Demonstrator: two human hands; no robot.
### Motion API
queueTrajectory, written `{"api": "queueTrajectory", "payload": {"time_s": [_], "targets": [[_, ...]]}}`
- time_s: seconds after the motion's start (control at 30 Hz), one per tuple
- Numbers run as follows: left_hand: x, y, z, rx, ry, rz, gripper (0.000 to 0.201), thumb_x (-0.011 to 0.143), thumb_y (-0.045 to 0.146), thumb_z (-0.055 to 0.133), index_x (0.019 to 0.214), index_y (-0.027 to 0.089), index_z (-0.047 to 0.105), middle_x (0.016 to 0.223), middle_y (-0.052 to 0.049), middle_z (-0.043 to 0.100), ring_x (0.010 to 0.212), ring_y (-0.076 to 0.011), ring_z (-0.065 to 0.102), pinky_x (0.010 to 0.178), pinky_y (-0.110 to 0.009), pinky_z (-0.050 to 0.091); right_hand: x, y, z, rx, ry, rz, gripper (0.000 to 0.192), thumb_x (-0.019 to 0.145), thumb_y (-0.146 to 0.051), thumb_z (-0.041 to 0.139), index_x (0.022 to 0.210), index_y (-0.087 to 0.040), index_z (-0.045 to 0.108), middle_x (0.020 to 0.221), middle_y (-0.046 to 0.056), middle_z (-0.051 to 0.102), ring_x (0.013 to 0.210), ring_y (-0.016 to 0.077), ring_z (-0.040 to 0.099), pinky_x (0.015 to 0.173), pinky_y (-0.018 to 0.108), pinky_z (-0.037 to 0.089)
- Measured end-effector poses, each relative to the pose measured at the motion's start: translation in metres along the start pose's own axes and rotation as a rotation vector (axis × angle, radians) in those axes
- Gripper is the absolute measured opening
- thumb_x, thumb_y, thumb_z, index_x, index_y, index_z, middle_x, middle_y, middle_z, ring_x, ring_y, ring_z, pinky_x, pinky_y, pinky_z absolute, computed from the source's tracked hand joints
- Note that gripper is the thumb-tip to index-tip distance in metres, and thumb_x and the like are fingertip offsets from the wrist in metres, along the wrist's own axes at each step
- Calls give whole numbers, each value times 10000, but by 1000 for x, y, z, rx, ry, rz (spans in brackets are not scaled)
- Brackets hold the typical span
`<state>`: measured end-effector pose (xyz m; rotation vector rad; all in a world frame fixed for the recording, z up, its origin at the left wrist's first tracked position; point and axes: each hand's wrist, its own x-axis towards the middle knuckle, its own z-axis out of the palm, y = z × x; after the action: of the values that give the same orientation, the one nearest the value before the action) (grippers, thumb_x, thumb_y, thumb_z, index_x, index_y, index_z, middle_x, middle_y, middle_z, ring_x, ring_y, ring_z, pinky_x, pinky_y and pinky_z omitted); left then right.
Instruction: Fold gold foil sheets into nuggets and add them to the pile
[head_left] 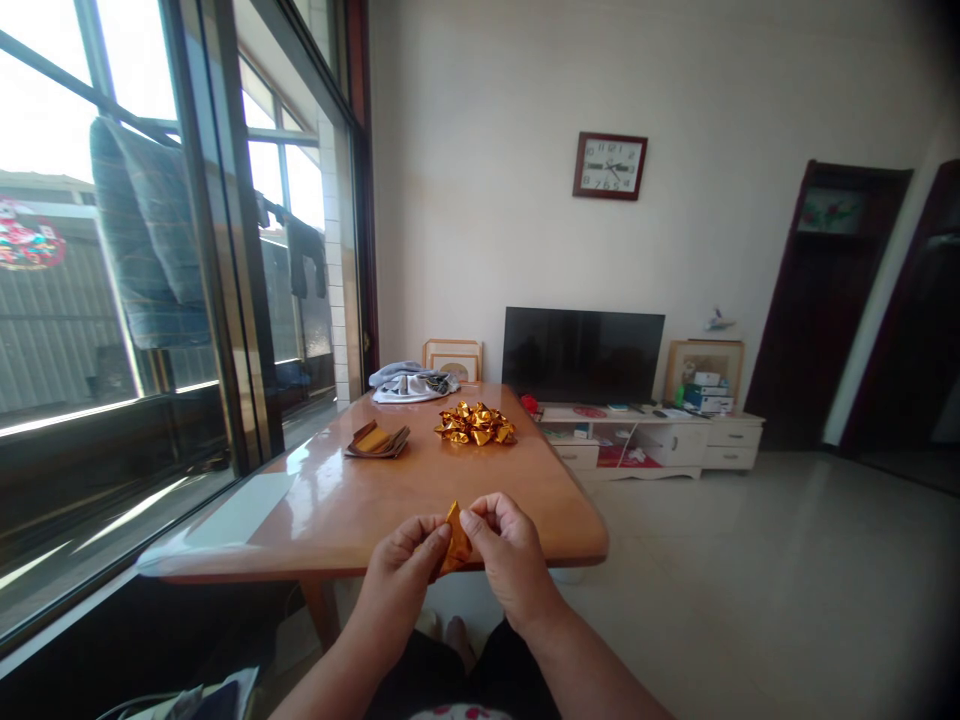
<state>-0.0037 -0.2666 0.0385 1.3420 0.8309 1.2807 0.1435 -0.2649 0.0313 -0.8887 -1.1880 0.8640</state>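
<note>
folding a gold foil sheet (pixel 456 545) held above the near edge of the counter (pixel 420 490), both hands, left hand (pixel 401 565) and right hand (pixel 510 555), pinching it between fingertips; the step appears mid-crease, so the next move likely calls for a firm, aligned press, with finished gold pieces (pixel 475 423) piled farther back.

A wall clock (pixel 610 166) hangs above the television (pixel 583 354).

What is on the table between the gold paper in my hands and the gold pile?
Nothing: in the head view, only bare table separates the gold paper from the gold pile.
</note>
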Motion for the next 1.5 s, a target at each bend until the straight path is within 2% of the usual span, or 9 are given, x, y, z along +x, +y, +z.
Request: {"api": "queueTrajectory", "payload": {"time_s": [0.13,0.43,0.63,0.77,0.9,1.1,1.3,1.37,1.5], "targets": [[-1,4,-1,-99,-40,-63,308,820,448,752,853,150,682,671,21,571,613,-93,438,566,-201,336,2,-4,-3,77,8,44,219,883,-391,659,863,-173,642,738,-22,553,681,118,451,633,235,388],[-5,9,3,-124,-134,-112,383,785,513,772,893,151,708,805,-50,684,719,-155,574,655,-239,423,0,-19,-9,118,-126,108,264,874,-379,659,742,-150,659,663,-19,533,628,105,409,591,237,333],[-6,7,3,-129,-161,-144,355,802,475,776,841,137,675,695,-5,611,619,-95,480,580,-198,342,0,-19,-12,123,-157,151,233,846,-360,697,761,-150,643,638,-33,506,604,96,407,572,226,331],[-5,6,2,-114,-176,-134,337,815,449,773,831,136,649,688,7,587,612,-82,449,573,-195,325,1,-19,-15,110,-175,149,278,860,-395,692,745,-152,623,652,-25,528,605,96,424,572,222,349],[-3,3,-1,-44,-191,-91,353,833,471,751,803,140,631,662,20,546,609,-84,424,565,-200,321,1,-16,-19,95,-240,141,312,865,-456,704,825,-150,662,699,-13,560,652,114,480,622,238,406],[1,-8,-3,-10,-241,-52,381,837,510,737,851,136,668,719,-8,595,653,-107,475,596,-213,362,-1,-3,-18,73,-169,95,364,868,-490,702,749,-163,595,629,-39,491,590,103,432,566,233,386],[-1,-2,-3,-11,-298,-67,374,861,497,713,962,137,714,841,-61,686,769,-162,571,713,-260,430,-3,-3,-17,119,-145,110,386,847,-523,717,737,-176,586,611,-51,470,565,99,423,562,232,408],[-3,0,-5,13,-288,-62,368,858,500,713,944,142,714,859,-61,692,810,-179,583,754,-273,435,-2,-5,-18,131,-118,117,393,830,-539,728,741,-182,592,621,-45,499,566,103,443,561,234,419],[-3,-2,-11,122,-237,-38,380,851,523,703,831,144,692,742,-15,623,702,-140,495,677,-251,379,-1,-6,-19,132,-56,124,426,791,-587,741,740,-188,599,620,-39,516,556,109,446,535,238,417]]}}
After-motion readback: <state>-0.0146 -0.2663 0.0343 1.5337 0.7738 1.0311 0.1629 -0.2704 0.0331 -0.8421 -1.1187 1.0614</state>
